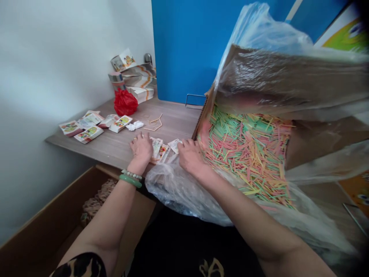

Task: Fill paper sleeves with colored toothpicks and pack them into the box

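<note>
My left hand (142,148), with a green bangle and a beaded bracelet at the wrist, rests at the left end of several small printed packets (159,151) on the table. Its fingers are bent and partly apart; what they grip, if anything, is hidden. My right hand (190,154) has its fingertips closed at a single white printed packet (174,146), just right of the others. Beside it stands a plastic-lined cardboard box full of short coloured sticks (245,150), pink, green and yellow.
Printed packs (88,134) lie at the table's left, near a red plastic bag (125,102), crumpled white paper (134,125) and rubber bands. Stacked paper (141,82) stands behind. Clear plastic (184,188) drapes over the front edge, above a lower cardboard box (57,215).
</note>
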Motion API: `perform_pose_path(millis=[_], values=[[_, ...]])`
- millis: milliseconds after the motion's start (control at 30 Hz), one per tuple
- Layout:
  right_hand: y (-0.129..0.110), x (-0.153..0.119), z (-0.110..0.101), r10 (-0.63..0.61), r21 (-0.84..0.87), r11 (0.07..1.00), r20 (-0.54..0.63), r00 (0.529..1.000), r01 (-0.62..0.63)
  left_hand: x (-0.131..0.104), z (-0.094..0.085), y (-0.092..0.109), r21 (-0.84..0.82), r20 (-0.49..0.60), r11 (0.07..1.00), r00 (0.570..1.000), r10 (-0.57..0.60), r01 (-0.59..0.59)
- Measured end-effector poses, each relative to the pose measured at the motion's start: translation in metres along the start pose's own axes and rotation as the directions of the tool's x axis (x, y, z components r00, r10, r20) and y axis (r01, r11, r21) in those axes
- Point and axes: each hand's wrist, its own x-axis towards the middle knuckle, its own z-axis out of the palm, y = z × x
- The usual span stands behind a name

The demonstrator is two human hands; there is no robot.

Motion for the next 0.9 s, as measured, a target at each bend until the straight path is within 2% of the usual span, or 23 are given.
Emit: perform_pose_path(millis=[67, 100, 167, 200, 233, 267, 300, 333, 367, 400, 433, 500, 567, 633, 700, 733, 800, 833, 900], values=[[-0.003, 0.012, 0.005, -0.021, -0.066, 0.998, 0.068, 0.997, 0.025, -0.002, -0.01, 0.0, -0.063, -0.032, 0.998, 0.999, -0.001, -0.001], [-0.001, 0.015, 0.006, -0.028, -0.07, 0.997, 0.069, 0.997, 0.033, -0.005, -0.016, 0.001, -0.108, -0.083, 0.994, 0.997, 0.004, -0.013], [0.004, 0.014, 0.006, -0.023, -0.048, 0.999, -0.016, 1.0, 0.023, -0.017, -0.031, 0.005, -0.23, -0.191, 0.972, 0.982, -0.001, -0.044], [0.007, 0.009, 0.004, -0.011, -0.027, 1.0, -0.097, 0.995, 0.008, -0.026, -0.037, 0.009, -0.321, -0.198, 0.946, 0.98, -0.014, -0.051], [0.009, 0.001, 0.002, 0.006, -0.003, 1.0, -0.19, 0.982, -0.006, -0.036, -0.042, 0.013, -0.44, -0.137, 0.897, 0.99, -0.023, -0.04], [0.009, -0.009, -0.001, 0.007, 0.022, 1.0, -0.276, 0.961, -0.001, -0.045, -0.046, 0.019, -0.585, 0.001, 0.811, 1.0, -0.004, 0.004], [0.008, -0.02, -0.004, -0.013, 0.044, 0.999, -0.346, 0.938, 0.03, -0.055, -0.047, 0.026, -0.731, 0.18, 0.676, 0.982, 0.054, 0.097], [0.005, -0.033, -0.007, -0.058, 0.058, 0.994, -0.395, 0.917, 0.088, -0.064, -0.047, 0.033, -0.832, 0.34, 0.506, 0.93, 0.142, 0.227], [0.0, -0.047, -0.01, -0.128, 0.061, 0.984, -0.411, 0.903, 0.167, -0.071, -0.046, 0.04, -0.87, 0.453, 0.33, 0.86, 0.234, 0.368], [-0.005, -0.059, -0.011, -0.199, 0.064, 0.968, -0.399, 0.895, 0.244, -0.076, -0.043, 0.047, -0.855, 0.518, 0.18, 0.798, 0.306, 0.486], [-0.009, -0.07, -0.012, -0.26, 0.062, 0.951, -0.367, 0.893, 0.302, -0.08, -0.04, 0.054, -0.822, 0.553, 0.072, 0.759, 0.343, 0.565], [-0.011, -0.087, -0.011, -0.34, 0.048, 0.927, -0.305, 0.89, 0.371, -0.085, -0.035, 0.066, -0.775, 0.586, -0.021, 0.731, 0.351, 0.631], [0.0, -0.096, -0.01, -0.354, 0.044, 0.923, -0.289, 0.89, 0.381, -0.088, -0.03, 0.074, -0.752, 0.608, -0.038, 0.716, 0.343, 0.658], [0.026, -0.096, -0.011, -0.246, 0.043, 0.962, -0.294, 0.924, 0.27, -0.091, -0.026, 0.079, -0.742, 0.612, -0.088, 0.726, 0.314, 0.664], [0.062, -0.089, -0.014, 0.001, 0.008, 1.0, -0.267, 0.964, 0.002, -0.096, -0.022, 0.084, -0.74, 0.615, -0.129, 0.742, 0.266, 0.66], [0.081, -0.084, -0.016, 0.121, -0.036, 0.991, -0.219, 0.968, -0.132, -0.099, -0.02, 0.086, -0.742, 0.617, -0.136, 0.749, 0.242, 0.656], [0.117, -0.069, -0.019, 0.342, -0.124, 0.924, -0.151, 0.927, -0.361, -0.105, -0.017, 0.093, -0.745, 0.622, -0.128, 0.751, 0.221, 0.655], [0.132, -0.062, -0.019, 0.405, -0.164, 0.894, -0.102, 0.909, -0.417, -0.108, -0.016, 0.096, -0.744, 0.624, -0.124, 0.749, 0.224, 0.657], [0.154, -0.047, -0.019, 0.43, -0.217, 0.883, 0.019, 0.903, -0.416, -0.112, -0.016, 0.104, -0.747, 0.615, -0.132, 0.753, 0.235, 0.651]])
